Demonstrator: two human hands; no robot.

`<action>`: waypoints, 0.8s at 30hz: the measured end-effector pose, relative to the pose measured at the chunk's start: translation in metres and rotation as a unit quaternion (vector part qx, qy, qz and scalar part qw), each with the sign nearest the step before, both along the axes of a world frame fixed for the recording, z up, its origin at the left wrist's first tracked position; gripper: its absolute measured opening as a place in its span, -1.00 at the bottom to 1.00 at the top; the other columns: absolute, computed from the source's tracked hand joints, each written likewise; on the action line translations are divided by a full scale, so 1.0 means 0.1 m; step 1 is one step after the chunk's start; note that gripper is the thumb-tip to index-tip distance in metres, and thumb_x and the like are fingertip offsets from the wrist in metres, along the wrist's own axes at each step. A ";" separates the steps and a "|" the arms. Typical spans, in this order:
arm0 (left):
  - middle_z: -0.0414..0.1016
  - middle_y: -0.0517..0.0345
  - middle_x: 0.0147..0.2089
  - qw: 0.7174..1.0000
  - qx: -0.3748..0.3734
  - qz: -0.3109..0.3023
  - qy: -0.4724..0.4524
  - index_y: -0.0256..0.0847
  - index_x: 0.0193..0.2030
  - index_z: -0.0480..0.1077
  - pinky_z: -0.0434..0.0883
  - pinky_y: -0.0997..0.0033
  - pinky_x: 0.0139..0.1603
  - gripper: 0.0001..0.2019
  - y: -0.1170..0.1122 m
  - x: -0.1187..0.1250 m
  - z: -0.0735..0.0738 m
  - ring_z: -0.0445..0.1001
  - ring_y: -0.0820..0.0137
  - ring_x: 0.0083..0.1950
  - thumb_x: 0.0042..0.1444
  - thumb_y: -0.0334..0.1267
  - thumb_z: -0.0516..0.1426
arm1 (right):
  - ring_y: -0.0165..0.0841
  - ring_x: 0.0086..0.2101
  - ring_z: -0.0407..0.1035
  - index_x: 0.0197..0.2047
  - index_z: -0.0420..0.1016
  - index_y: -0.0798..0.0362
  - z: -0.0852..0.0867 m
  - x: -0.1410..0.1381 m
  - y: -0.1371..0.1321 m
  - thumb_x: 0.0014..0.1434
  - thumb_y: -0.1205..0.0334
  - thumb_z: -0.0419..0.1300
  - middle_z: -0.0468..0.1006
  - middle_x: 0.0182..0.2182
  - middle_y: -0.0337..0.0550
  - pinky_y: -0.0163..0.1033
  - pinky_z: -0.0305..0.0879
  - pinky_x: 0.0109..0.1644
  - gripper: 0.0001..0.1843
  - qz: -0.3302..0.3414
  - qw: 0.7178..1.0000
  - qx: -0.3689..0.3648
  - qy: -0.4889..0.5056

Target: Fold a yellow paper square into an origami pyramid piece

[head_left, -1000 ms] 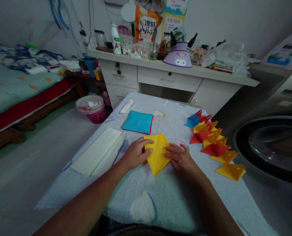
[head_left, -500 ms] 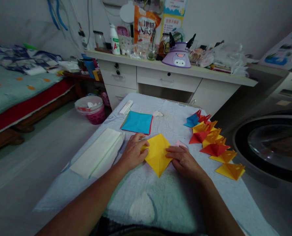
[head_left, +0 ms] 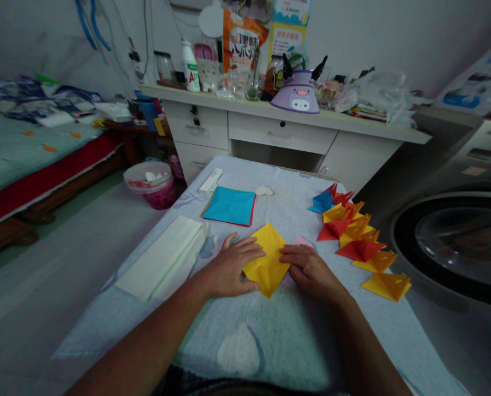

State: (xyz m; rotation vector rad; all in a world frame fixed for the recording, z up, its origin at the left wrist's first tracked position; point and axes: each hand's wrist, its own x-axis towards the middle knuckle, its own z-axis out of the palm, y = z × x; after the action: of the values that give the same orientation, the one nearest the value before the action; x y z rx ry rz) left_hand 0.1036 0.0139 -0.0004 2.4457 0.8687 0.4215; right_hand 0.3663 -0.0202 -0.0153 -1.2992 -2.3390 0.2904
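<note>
A yellow sheet of origami paper lies on the cloth-covered table, turned so a corner points toward me. My left hand rests on its left side, fingers stretched over the paper and thumb apart near the lower left edge. At the right corner, my right hand grips the paper with its fingers close together; the thumb is hidden. Beyond the left hand sits a stack of square paper, blue on top with red showing at the edges. Several folded red, yellow and blue paper pieces stand in a row at the right.
Left of my hands lies a pale green tissue pack, with a small white box farther back. A white scrap lies behind the stack. A cabinet stands behind the table, a pink bin left, a washing machine right.
My left hand has gone from pinching the left corner to lying with outstretched fingers over the paper's left side. My right hand stays at the right corner.
</note>
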 end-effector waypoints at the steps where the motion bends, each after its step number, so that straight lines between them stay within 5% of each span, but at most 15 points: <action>1: 0.38 0.00 0.25 1.000 -0.001 0.003 0.002 -0.07 0.18 0.33 -0.32 -0.23 0.38 -0.40 0.01 0.00 0.00 0.13 0.05 0.39 -0.06 -0.18 0.28 | -0.22 0.04 0.44 -0.06 0.56 0.00 0.00 0.00 0.00 0.20 0.36 0.07 0.58 0.01 -0.03 0.06 0.26 0.16 -0.68 0.002 1.000 0.001 0.001; 10: 0.36 0.04 0.28 1.000 0.002 -0.013 -0.001 -0.04 0.19 0.33 -0.26 -0.19 0.40 -0.36 0.00 -0.02 -0.02 0.16 0.12 0.37 -0.12 -0.42 0.16 | -0.21 -0.01 0.48 -0.06 0.57 0.02 0.07 0.02 0.02 0.22 0.36 0.06 0.59 -0.01 -0.01 0.02 0.35 0.10 -0.69 0.008 1.000 -0.002 0.002; 14: 0.32 0.02 0.30 1.000 0.003 -0.019 0.004 -0.04 0.20 0.33 -0.25 -0.21 0.39 -0.34 0.00 -0.02 -0.05 0.18 0.07 0.36 -0.14 -0.38 0.19 | -0.23 -0.04 0.50 -0.06 0.57 0.05 0.08 0.02 0.04 0.23 0.36 0.04 0.61 -0.05 0.00 -0.04 0.40 0.07 -0.68 0.016 1.000 0.003 0.015; 24: 0.56 0.07 0.05 0.998 0.054 0.022 0.002 -0.10 -0.07 0.49 0.17 0.03 0.23 -0.74 0.09 0.03 -0.09 0.45 0.25 0.12 0.14 -0.41 0.10 | -0.23 -0.05 0.51 -0.07 0.58 0.05 0.11 0.01 0.04 0.20 0.38 0.03 0.61 -0.05 0.00 -0.05 0.41 0.07 -0.66 0.015 1.000 -0.004 0.019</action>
State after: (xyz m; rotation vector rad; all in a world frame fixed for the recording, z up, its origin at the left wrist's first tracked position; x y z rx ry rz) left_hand 0.1065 0.0233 -0.0092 2.5302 0.9250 0.4926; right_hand 0.3671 -0.0162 -0.0046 -1.2520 -2.3306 0.3307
